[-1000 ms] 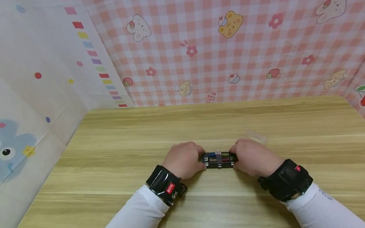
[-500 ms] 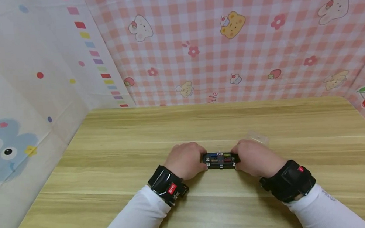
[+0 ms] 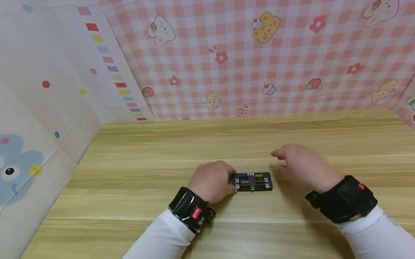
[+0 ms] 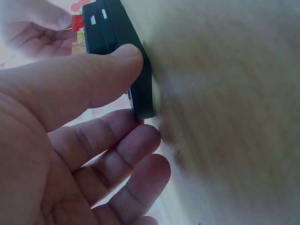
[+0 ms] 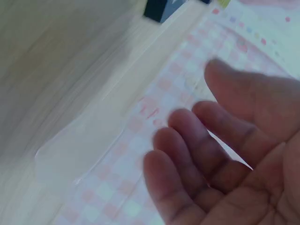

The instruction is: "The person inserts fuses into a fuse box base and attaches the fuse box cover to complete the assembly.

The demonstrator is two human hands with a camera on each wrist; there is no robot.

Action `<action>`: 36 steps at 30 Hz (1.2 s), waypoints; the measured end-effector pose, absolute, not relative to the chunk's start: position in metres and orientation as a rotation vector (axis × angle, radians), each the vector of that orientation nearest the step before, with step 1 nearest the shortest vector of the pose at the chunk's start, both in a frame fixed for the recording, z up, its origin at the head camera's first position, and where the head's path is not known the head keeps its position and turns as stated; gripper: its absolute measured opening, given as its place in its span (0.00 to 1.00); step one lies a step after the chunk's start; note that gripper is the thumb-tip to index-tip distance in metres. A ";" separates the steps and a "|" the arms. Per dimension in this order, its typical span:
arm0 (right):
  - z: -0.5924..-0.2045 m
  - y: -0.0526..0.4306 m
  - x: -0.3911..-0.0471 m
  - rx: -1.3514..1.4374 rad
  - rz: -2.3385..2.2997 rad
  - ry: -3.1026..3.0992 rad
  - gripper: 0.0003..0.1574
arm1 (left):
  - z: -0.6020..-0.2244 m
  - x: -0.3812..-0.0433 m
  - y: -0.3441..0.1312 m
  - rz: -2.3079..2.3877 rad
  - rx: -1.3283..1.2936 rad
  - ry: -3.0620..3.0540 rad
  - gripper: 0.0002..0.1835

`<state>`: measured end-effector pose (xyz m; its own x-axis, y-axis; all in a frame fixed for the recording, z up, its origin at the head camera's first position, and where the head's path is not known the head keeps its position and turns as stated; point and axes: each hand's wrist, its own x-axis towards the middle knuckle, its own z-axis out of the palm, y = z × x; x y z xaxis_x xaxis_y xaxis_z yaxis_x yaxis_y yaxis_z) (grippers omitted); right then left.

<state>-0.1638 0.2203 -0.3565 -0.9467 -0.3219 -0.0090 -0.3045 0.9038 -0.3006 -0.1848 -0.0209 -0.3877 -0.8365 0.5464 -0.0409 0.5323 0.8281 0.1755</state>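
A black fuse block (image 3: 252, 182) with coloured blade fuses lies flat on the table. My left hand (image 3: 212, 182) grips its left end, thumb on the near long side and fingers at the far side. In the left wrist view the thumb presses the black side of the block (image 4: 104, 29), and red, yellow and orange fuses stick up beyond. My right hand (image 3: 302, 166) hovers right of the block, apart from it, holding nothing. Its fingers bend loosely in the right wrist view. There, a clear plastic cover (image 5: 82, 145) lies on the table near the fingers; the head view hides it behind that hand.
The wood-grain table (image 3: 150, 161) reaches back to a pink checked cloth wall (image 3: 239, 71). A white printed cloth (image 3: 69, 76) hangs along the left side. Black straps with wrist cameras (image 3: 190, 209) sit on both wrists.
My right hand has let go of the block's right end and moved right and slightly away, over the clear cover. My left hand keeps its grip, and the block stays in place.
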 end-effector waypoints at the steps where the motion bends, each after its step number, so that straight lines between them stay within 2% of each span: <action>1: -0.356 0.223 -0.165 -0.475 -0.470 3.026 0.23 | -0.388 -0.185 -0.021 0.241 0.862 2.918 0.24; 13: -0.362 0.257 -0.175 -0.270 -0.420 3.105 0.25 | -0.387 -0.185 -0.021 0.229 0.855 2.903 0.24; 28: -0.374 0.262 -0.179 -0.375 -0.311 3.093 0.26 | -0.386 -0.185 -0.021 0.230 0.854 2.907 0.25; 36: -0.377 0.260 -0.181 -0.262 -0.385 3.035 0.28 | -0.386 -0.185 -0.021 0.231 0.853 2.906 0.25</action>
